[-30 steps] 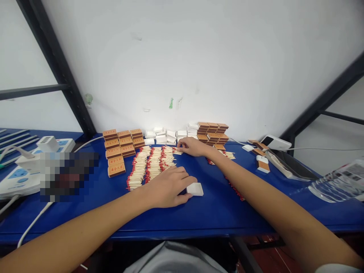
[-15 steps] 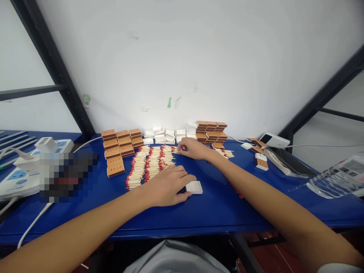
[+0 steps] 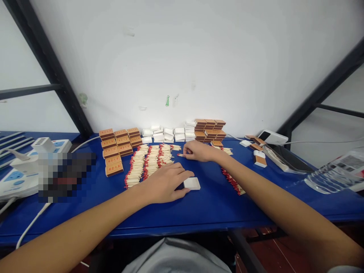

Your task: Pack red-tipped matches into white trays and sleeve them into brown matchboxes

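My left hand (image 3: pixel 167 184) rests on the blue table, its thumb and fingers gripping the left end of a small white matchbox tray (image 3: pixel 192 183). The tray looks bare inside. Beyond it, my right hand (image 3: pixel 199 151) is closed in a pinch on matches (image 3: pixel 180 154); red heads poke out to the left of the fingertips, and how many there are I cannot tell. Rows of loose red-headed matches (image 3: pixel 152 161) lie left of that hand, partly hidden by my left hand. Another heap of matches (image 3: pixel 233 182) sits under my right forearm.
Printed matchboxes (image 3: pixel 113 165) are stacked at the left. White trays (image 3: pixel 168 134) and brown matchbox sleeves (image 3: pixel 210 132) stand along the wall. A power strip (image 3: pixel 17 176) with cables lies far left. On the right are a white device (image 3: pixel 273 137) and a clear plastic wrap (image 3: pixel 327 178).
My right hand has drawn back slightly to the right from the match rows, with matches now showing at its fingertips. My left hand keeps its hold on the tray.
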Demonstrator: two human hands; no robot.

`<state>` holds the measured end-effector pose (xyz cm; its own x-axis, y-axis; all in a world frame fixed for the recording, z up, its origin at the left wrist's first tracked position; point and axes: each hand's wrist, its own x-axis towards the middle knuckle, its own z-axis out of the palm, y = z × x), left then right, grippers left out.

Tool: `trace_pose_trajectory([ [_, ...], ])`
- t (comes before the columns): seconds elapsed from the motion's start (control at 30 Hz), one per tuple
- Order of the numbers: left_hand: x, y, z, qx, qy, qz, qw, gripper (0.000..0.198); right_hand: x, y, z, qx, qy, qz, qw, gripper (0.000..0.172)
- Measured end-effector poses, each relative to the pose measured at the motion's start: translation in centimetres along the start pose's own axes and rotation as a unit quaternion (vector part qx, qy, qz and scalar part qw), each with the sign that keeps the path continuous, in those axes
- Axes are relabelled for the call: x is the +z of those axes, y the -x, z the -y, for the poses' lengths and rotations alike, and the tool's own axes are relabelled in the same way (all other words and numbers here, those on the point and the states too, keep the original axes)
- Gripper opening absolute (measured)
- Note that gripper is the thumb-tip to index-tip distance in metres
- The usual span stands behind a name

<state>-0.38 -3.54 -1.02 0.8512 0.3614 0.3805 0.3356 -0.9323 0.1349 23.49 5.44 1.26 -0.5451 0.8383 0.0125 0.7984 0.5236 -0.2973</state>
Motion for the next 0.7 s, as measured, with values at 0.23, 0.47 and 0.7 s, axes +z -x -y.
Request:
trace_pose_trajectory([
  [0.23, -0.5, -0.2, 0.7, -0.041, -0.018, -0.009, 0.999, 0.042, -0.6, 3.9, -0.8, 0.050, -0.002, 0.002, 0.999, 0.004],
  [0.47, -0.6, -0.3, 1.5, -0.073, -0.028, -0.019, 0.997, 0.044, -1.9, 6.0, -1.7, 0.085, -0.010, -0.010, 0.996, 0.009],
  [0.7, -0.7, -0.4, 2.1, -0.094, -0.021, -0.025, 0.995, 0.046, -2.6, 7.0, 1.1, 0.032, -0.081, -0.011, 0.996, 0.021],
])
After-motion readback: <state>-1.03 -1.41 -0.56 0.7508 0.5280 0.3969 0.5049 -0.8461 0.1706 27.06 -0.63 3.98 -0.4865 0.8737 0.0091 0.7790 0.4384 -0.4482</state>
